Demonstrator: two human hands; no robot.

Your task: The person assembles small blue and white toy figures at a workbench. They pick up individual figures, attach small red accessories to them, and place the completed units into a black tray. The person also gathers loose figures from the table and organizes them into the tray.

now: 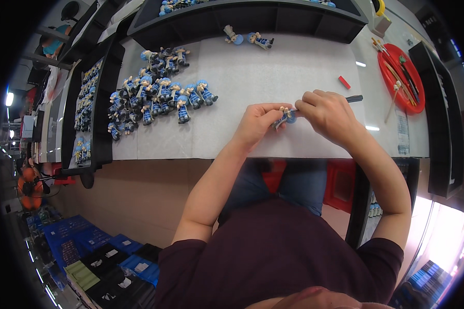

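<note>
My left hand [259,122] is closed around a small figurine [282,119] with a blue cap and a blue and dark outfit, tilted above the table near its front edge. Thumb and fingers of my right hand [322,114] pinch together right at the figurine's head. What they grip is hidden by the fingers. Behind that hand a dark flat stick [354,98] sticks out; whether it is held or lies on the table I cannot tell. A small red block [344,82] lies just beyond it.
Many similar figurines [162,92] crowd the table's left side; two more [260,40] lie at the back. Black trays stand at the back [294,23], left [104,77] and right [441,113]. A red oval dish [415,105] with brushes sits at the right.
</note>
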